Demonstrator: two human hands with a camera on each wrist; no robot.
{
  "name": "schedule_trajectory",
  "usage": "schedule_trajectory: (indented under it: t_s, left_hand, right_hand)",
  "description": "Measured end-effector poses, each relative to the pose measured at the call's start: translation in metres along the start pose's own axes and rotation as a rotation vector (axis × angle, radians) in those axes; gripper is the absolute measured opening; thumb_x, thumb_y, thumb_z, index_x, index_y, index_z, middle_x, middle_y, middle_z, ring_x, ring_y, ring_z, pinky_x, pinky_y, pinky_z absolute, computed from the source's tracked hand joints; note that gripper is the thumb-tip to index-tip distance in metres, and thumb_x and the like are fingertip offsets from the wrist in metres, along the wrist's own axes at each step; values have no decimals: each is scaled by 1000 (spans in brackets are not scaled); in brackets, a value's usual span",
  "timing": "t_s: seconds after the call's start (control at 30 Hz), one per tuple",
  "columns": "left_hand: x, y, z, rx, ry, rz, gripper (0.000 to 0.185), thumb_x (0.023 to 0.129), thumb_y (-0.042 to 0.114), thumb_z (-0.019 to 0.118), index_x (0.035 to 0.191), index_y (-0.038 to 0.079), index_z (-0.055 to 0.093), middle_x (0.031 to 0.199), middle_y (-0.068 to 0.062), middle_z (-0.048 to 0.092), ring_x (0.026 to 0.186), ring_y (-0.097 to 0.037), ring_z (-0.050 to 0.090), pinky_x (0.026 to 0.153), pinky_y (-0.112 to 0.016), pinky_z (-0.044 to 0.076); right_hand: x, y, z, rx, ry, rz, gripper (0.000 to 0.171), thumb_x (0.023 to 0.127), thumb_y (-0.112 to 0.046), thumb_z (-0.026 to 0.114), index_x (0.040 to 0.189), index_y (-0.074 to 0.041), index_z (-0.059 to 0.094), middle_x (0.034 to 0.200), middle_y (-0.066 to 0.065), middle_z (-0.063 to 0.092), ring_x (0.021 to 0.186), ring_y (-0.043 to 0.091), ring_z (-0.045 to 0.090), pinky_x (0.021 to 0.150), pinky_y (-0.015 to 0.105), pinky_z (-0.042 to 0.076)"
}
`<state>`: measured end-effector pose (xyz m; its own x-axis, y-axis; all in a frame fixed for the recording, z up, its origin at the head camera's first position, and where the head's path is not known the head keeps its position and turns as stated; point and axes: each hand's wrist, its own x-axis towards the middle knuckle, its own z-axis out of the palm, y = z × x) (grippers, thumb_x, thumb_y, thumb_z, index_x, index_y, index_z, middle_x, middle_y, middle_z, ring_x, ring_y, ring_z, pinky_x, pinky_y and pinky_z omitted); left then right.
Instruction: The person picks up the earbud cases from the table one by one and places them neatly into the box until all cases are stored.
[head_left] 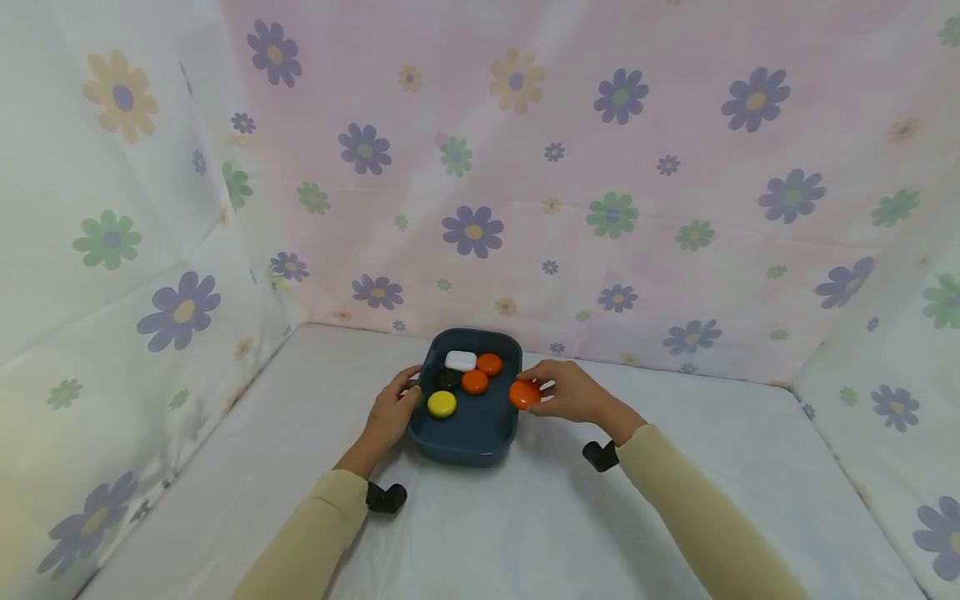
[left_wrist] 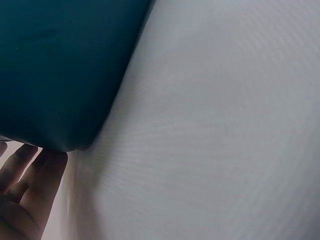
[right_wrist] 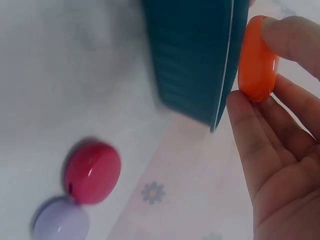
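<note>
A dark blue tray (head_left: 471,433) lies on the white table, holding two orange-red discs (head_left: 475,382), a white rounded block (head_left: 461,360), a black disc (head_left: 448,380) and a yellow disc (head_left: 442,404). My left hand (head_left: 392,408) is at the tray's left side, its straight fingers (left_wrist: 47,182) touching the outer wall. Above the right rim, my right hand (head_left: 566,392) pinches a glossy orange disc (right_wrist: 258,59) between thumb and fingers. That disc overlaps the rim in the head view and shows edge-on in the right wrist view.
In the right wrist view, a crimson rounded piece (right_wrist: 93,172) and a lavender one (right_wrist: 62,222) lie on the table outside the tray. Flower-printed cloth (head_left: 472,275) hangs behind the table and at both sides. Black camera mounts (head_left: 386,498) sit at both wrists.
</note>
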<state>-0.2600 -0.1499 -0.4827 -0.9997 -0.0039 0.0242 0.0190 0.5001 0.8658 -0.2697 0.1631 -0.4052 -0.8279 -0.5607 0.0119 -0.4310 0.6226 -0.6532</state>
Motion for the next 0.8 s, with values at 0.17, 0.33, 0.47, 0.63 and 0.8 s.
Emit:
schedule_trajectory:
  t_s: [0.17, 0.33, 0.47, 0.63, 0.8]
  left_hand:
    - [1, 1, 0, -4, 5, 2, 45, 99, 30, 41, 143, 28, 44, 129, -11, 59, 107, -29, 57, 93, -45, 44]
    - [2, -1, -1, -5, 2, -8, 46, 98, 31, 40, 144, 28, 43, 131, -11, 57, 113, -31, 56, 97, -48, 43]
    - [2, -2, -1, -7, -3, -14, 46, 99, 32, 40, 144, 29, 42, 133, -11, 57, 116, -31, 55, 99, -49, 42]
    - [1, -2, 0, -14, -3, -13, 45, 99, 30, 40, 144, 29, 43, 133, -12, 56, 115, -31, 55, 98, -50, 42]
    - [0, -2, 0, -14, -7, -13, 46, 98, 32, 39, 144, 29, 43, 133, -11, 57, 115, -31, 55, 98, -49, 42]
  right_hand:
    - [-9, 11, -10, -8, 22, 49, 44, 82, -11, 74, 125, -6, 63, 118, 7, 63, 106, 23, 61, 86, 34, 54]
    - [-18, 22, -19, -30, 40, 65, 44, 82, -12, 74, 124, -5, 64, 118, 8, 63, 106, 24, 61, 87, 34, 54]
    - [-25, 29, -25, -58, 47, 81, 44, 83, -15, 74, 124, -5, 63, 116, 8, 63, 106, 24, 60, 90, 38, 53]
    - [-33, 41, -30, -77, 57, 105, 45, 83, -16, 74, 125, -4, 63, 118, 9, 63, 106, 25, 60, 91, 40, 52]
    - [-41, 52, -35, -108, 66, 130, 46, 82, -14, 74, 125, -3, 62, 120, 11, 63, 106, 27, 60, 93, 43, 51]
